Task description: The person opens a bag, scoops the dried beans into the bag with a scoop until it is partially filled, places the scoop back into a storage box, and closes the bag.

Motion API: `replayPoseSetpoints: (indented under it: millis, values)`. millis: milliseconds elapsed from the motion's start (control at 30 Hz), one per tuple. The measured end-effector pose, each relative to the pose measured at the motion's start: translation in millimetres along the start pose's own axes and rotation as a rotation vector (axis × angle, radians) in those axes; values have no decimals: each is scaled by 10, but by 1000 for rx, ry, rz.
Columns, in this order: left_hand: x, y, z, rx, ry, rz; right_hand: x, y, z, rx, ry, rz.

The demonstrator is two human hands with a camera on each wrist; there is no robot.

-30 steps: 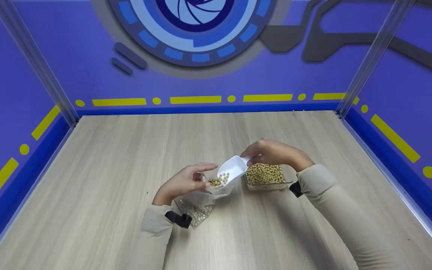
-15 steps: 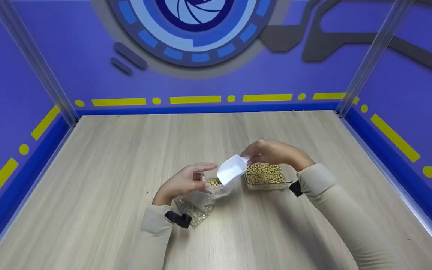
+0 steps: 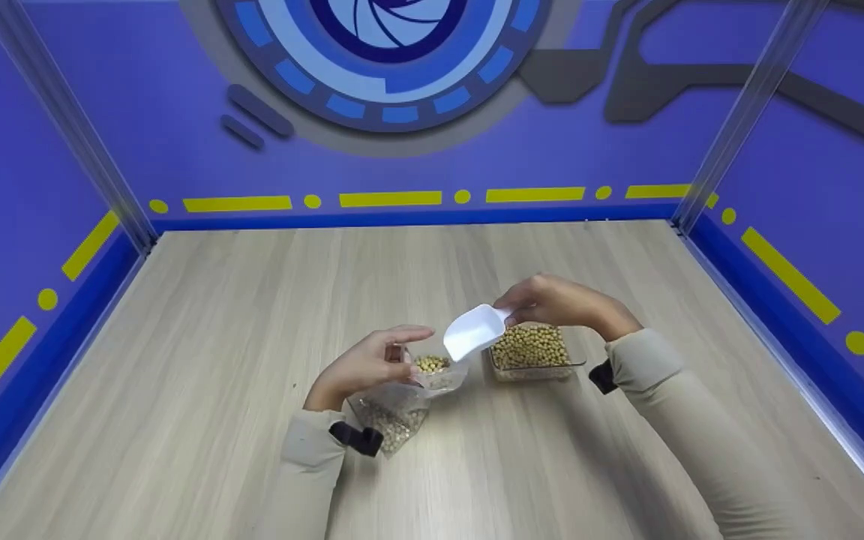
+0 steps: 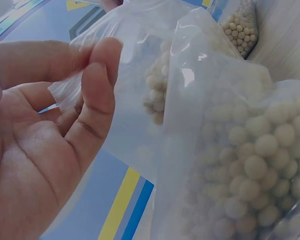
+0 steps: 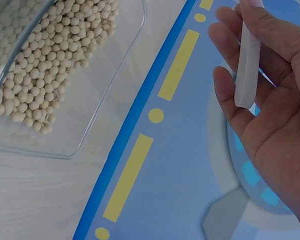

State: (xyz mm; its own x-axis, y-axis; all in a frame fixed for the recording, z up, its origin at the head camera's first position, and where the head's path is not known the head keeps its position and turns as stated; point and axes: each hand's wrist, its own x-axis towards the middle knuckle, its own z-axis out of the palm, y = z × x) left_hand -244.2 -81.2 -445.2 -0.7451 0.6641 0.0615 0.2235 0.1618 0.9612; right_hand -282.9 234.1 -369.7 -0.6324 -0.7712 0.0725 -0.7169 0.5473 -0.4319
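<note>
Beans [image 3: 394,431] fill the lower part of a clear plastic bag [image 3: 445,381] on the worktop [image 3: 252,300], and more show through its mouth, which faces up and toward the scoop. A second heap lies in a clear box [image 3: 537,374] to the right of the bag, standing apart from it.

The left hand [image 3: 364,364] pinches the bag's edge between its fingertips, as the left wrist view shows. The right hand [image 3: 558,304] pinches the handle [image 5: 248,70] of a white scoop [image 3: 475,331], its thumb on one side and its fingers on the other. The scoop is held in the air, tilted with its lip down and to the left, just beside the bag's mouth.

One second ago some beans sat at the scoop's lip over the bag; half a second ago its white inside was already bare, as it is now. Since then the scoop and right hand have shifted a little up and to the right, off the bag's opening. The left hand, bag and box have stayed where they were.
</note>
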Motion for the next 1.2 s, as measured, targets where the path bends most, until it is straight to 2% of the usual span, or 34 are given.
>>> replayPoseSetpoints:
  millis: [367, 600, 733, 900, 1067, 1200]
  values:
    - [5, -8, -8, 39, 12, -15, -182, 172, -49, 41, 36, 130]
    - [8, -14, -5, 41, 5, -8, -328, 311, -88, 21, 38, 201]
    - [10, -12, -3, 48, 5, -10, -414, 362, -128, -21, 41, 219]
    - [3, 2, -6, 5, -4, -8, -497, 372, -182, -112, 37, 236]
    - [-6, 14, -6, -3, -7, -5, -551, 354, -206, -213, -6, 252]
    - [-9, 15, -2, 10, -9, -3, -576, 344, -219, -250, -38, 258]
